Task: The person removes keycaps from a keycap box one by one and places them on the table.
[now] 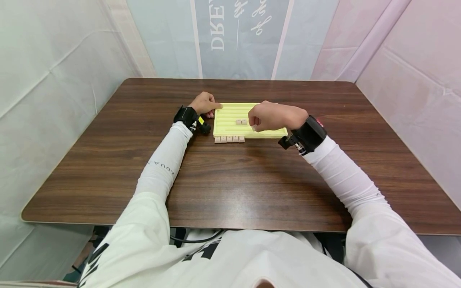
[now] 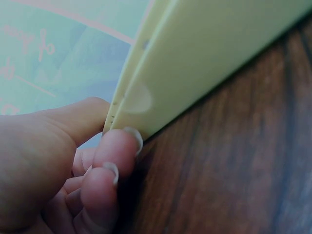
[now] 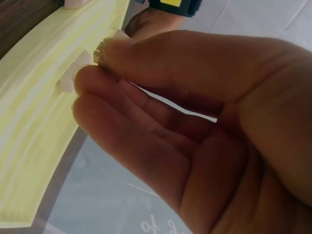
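Note:
A yellow tray (image 1: 227, 130) with raised ridges lies on the table. At its far left corner my left hand (image 1: 204, 104) pinches the edge, thumb over the rim and fingertips (image 2: 119, 146) against the side wall. Over the tray's right half, my right hand (image 1: 275, 116) pinches a small beige block (image 3: 99, 54) between thumb and fingers. The fingers cover most of that block. Two beige blocks (image 1: 241, 122) sit side by side in a tray row, just left of the right hand. Several more beige blocks (image 1: 229, 139) stand in a line along the tray's front edge.
The brown wooden table (image 1: 223, 184) extends on all sides of the tray. White sheeting (image 1: 54, 80) hangs at the left, and a printed blue-grey sheet (image 1: 237, 48) hangs behind the table. Both wrists carry black camera straps (image 1: 310, 134).

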{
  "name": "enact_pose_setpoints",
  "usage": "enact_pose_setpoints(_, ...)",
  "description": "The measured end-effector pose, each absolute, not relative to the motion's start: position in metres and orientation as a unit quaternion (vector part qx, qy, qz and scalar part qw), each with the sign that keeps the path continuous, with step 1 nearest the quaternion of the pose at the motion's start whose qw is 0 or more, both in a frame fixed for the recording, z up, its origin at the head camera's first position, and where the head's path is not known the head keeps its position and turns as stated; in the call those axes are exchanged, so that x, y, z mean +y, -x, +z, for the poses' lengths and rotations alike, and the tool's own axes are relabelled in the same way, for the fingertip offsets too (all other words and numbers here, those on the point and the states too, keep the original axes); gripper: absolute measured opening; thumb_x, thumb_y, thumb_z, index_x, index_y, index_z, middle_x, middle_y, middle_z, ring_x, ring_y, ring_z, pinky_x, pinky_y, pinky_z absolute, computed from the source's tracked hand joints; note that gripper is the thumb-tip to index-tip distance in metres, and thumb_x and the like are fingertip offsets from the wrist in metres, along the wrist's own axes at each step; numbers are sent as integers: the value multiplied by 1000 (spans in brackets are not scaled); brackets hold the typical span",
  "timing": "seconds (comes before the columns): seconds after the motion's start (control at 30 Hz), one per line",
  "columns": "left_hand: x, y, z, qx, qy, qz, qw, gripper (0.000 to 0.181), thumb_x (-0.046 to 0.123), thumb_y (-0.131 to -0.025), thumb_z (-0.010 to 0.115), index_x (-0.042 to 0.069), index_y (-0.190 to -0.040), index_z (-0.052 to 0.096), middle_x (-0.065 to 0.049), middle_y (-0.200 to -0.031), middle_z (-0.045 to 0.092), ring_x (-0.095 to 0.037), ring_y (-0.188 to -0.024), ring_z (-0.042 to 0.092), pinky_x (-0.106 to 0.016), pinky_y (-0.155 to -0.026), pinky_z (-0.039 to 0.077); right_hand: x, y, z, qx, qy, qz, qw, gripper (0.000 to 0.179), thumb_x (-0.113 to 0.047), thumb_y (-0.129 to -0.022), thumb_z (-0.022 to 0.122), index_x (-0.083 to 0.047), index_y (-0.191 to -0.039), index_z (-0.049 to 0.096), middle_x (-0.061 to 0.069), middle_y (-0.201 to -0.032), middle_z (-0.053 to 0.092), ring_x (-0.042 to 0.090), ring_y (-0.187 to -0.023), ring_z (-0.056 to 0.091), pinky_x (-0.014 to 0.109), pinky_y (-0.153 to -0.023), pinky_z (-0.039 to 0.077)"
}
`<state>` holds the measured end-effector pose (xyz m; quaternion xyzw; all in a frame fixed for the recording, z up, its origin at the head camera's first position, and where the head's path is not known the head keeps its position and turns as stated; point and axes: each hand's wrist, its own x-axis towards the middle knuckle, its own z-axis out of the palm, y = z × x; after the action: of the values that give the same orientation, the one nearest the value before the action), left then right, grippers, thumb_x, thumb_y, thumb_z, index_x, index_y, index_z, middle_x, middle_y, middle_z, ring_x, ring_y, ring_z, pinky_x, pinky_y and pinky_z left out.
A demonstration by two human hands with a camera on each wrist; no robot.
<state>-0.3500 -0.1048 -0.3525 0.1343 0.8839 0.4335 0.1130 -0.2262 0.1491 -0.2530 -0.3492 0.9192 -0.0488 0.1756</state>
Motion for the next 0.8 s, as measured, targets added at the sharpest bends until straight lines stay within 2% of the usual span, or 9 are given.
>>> enact_pose_setpoints(0.07, -105, 350, -353, 884, -135, 434, 112, 28, 28, -93, 64, 4, -80, 57, 2, -56, 56, -8, -43, 56, -23, -48, 51, 148, 227, -256, 917, 356, -49, 176, 9, -7, -92, 55, -10, -93, 63, 1, -88, 58, 15, -79, 51, 30, -72, 41)
enact_pose_setpoints(0.2, -106, 349, -352, 884, -134, 433, 113, 28, 28, -93, 64, 4, -80, 57, 1, -56, 56, -8, -43, 56, -23, -48, 51, 145, 229, -260, 912, 367, -44, 178, 10, -3, -87, 54, -9, -80, 57, -3, -72, 41, 14, -68, 36, 28, -65, 32)
enact_pose_setpoints(0.3, -106, 349, -351, 884, -134, 432, 116, 28, 28, -93, 65, 4, -81, 57, 1, -56, 57, -8, -43, 56, -23, -48, 51, 143, 229, -263, 912, 368, -40, 178, 10, -3, -86, 56, -9, -78, 57, -3, -71, 40, 14, -68, 36, 28, -65, 32)
enact_pose_setpoints(0.43, -105, 349, -351, 881, -137, 437, 117, 27, 27, -93, 65, 4, -80, 56, 2, -55, 57, -7, -43, 56, -22, -48, 51, 142, 230, -266, 911, 370, -36, 181, 7, -6, -89, 59, -10, -88, 64, -1, -81, 55, 15, -74, 46, 29, -70, 39)
enact_pose_setpoints(0.53, -105, 348, -350, 879, -140, 441, 116, 26, 25, -93, 64, 4, -80, 56, 2, -54, 56, -7, -42, 55, -22, -47, 50, 142, 231, -268, 909, 369, -33, 191, 10, -7, -91, 58, -10, -96, 66, 3, -88, 61, 17, -77, 50, 31, -74, 43)
enact_pose_setpoints(0.67, -105, 348, -351, 879, -140, 441, 115, 26, 25, -93, 64, 4, -80, 56, 2, -54, 56, -7, -42, 55, -21, -46, 50, 141, 232, -270, 910, 360, -29, 203, 14, -8, -91, 58, -10, -102, 66, 5, -93, 63, 18, -80, 52, 32, -80, 45)
enact_pose_setpoints(0.8, -105, 349, -351, 879, -142, 441, 114, 26, 25, -93, 65, 4, -80, 56, 3, -54, 56, -7, -42, 55, -22, -47, 50, 142, 233, -272, 911, 353, -26, 213, 14, -8, -92, 58, -10, -103, 65, 4, -91, 60, 18, -80, 50, 31, -79, 43)
